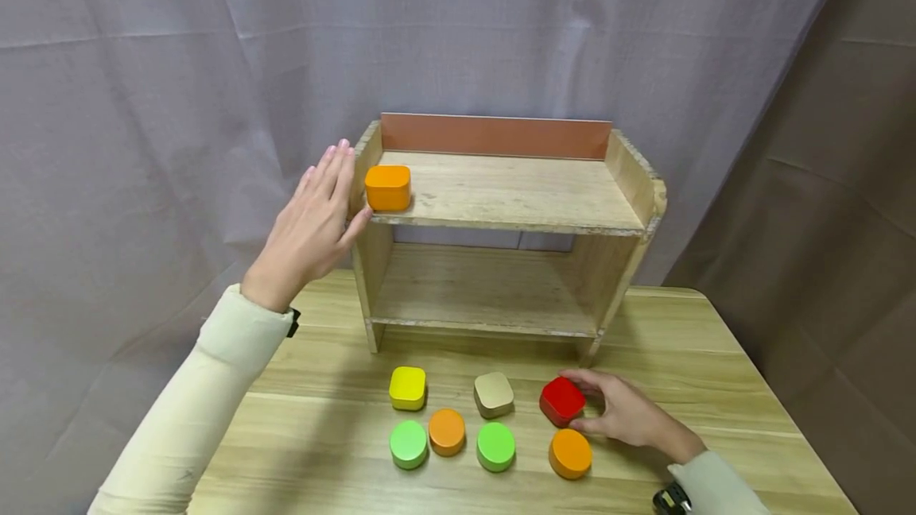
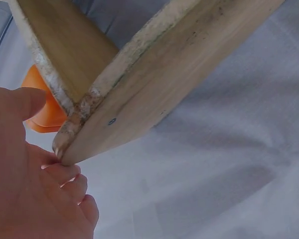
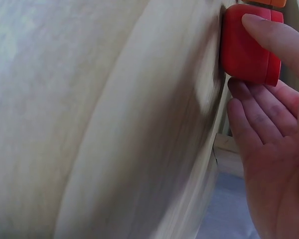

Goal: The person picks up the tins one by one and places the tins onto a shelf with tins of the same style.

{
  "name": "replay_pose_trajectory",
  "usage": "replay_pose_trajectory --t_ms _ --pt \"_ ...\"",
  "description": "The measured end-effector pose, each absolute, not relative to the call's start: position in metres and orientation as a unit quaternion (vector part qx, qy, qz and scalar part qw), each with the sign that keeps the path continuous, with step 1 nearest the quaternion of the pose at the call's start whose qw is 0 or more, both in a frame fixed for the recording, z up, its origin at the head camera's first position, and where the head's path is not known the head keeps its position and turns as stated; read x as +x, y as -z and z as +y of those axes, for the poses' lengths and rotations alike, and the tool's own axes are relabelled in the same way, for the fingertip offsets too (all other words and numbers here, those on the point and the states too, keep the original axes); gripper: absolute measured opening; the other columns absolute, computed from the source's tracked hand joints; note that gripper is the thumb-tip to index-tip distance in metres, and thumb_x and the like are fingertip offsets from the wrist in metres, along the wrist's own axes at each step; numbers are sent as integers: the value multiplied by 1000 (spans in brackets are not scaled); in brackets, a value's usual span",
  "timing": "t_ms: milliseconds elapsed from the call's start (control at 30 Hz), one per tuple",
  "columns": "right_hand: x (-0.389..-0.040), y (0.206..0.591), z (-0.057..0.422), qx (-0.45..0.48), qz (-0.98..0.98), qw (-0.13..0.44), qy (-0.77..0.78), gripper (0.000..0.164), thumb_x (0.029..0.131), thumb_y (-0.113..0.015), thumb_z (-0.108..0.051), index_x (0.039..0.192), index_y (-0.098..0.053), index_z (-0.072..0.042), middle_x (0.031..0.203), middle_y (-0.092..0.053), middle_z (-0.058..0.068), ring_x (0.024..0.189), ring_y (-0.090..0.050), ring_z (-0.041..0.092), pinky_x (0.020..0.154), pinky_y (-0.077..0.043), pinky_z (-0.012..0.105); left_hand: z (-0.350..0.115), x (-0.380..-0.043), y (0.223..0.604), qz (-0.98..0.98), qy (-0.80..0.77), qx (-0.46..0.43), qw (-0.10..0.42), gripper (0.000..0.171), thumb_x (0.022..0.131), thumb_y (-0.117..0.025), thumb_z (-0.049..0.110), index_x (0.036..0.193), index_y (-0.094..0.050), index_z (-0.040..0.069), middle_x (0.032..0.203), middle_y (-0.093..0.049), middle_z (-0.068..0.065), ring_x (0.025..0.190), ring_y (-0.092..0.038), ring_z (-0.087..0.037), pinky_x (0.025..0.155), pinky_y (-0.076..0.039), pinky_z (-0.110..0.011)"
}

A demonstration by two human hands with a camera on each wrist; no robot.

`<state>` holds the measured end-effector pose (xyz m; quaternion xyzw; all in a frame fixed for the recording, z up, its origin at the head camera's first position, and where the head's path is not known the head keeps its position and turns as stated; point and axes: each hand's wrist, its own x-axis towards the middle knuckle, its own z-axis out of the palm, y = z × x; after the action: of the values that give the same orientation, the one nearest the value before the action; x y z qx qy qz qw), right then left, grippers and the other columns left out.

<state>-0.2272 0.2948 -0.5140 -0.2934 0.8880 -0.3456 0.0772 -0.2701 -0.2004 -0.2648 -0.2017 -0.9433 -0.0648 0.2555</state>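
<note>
My left hand (image 1: 308, 221) lies against the left side panel of a small wooden shelf (image 1: 501, 225), its fingers extended and its thumb beside an orange square block (image 1: 389, 187) on the upper board. The left wrist view shows the fingertips at the panel's edge, with the orange block (image 2: 49, 109) partly hidden behind thumb and wood. At the right of the table, my right hand (image 1: 630, 413) holds a red square block (image 1: 561, 400) between thumb and fingers. In the right wrist view the thumb presses one side of the red block (image 3: 249, 45), with fingertips at another side.
On the table (image 1: 308, 451) before the shelf stand a yellow square block (image 1: 408, 388), a beige block (image 1: 494, 394), green round blocks (image 1: 409, 444) and orange round blocks (image 1: 447, 431). One orange round block (image 1: 570, 453) sits just below the red one. A grey curtain (image 1: 465, 30) hangs behind.
</note>
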Motion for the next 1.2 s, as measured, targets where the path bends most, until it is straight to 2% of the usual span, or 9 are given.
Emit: replay_pose_trajectory --t_ms 333,767,967,1200 --pt "-232 521 297 -288 880 81 370 67 84 -91 -31 138 -61 -4 129 -74 9 114 -70 6 98 -60 22 -200 -275 266 -941 54 -206 263 81 111 -48 38 169 -7 -1 179 -6 -18 166 -11 -36 135 -16 -56" --pt "-228 521 293 -274 899 17 341 60 75 -97 -37 120 -67 -11 109 -76 -4 95 -69 2 86 -63 28 -201 -276 268 -940 49 -208 264 80 111 -48 38 168 -10 -2 178 -9 -20 166 -14 -38 134 -18 -58" --pt "-223 509 291 -256 914 -12 315 60 74 -97 -40 118 -67 -13 103 -75 -11 91 -67 -1 87 -61 30 -200 -275 267 -941 50 -208 263 80 111 -49 38 168 -10 -2 178 -10 -20 166 -14 -38 134 -18 -58" --pt "-212 484 281 -244 915 -36 319 56 72 -98 -35 116 -69 -17 102 -76 -14 91 -68 1 85 -61 30 -200 -275 267 -942 52 -207 260 80 111 -48 38 168 -9 -2 178 -9 -20 166 -13 -39 134 -18 -58"
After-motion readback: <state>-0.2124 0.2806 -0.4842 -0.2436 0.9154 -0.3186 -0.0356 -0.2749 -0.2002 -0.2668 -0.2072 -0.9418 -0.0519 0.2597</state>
